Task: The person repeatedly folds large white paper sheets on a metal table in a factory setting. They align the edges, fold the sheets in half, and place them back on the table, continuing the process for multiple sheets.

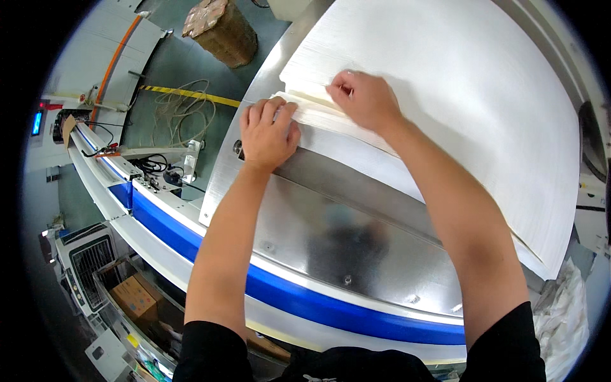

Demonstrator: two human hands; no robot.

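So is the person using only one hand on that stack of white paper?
No, both are on it: the left hand presses the corner of the white paper stack, and the right hand grips its edge just beside.

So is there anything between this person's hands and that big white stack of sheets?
Nothing visible. Both hands are already on the white sheet stack: the left hand rests on its near corner edge, and the right hand presses on the top layers just beside it. The metal table before the stack shows only bare surface.
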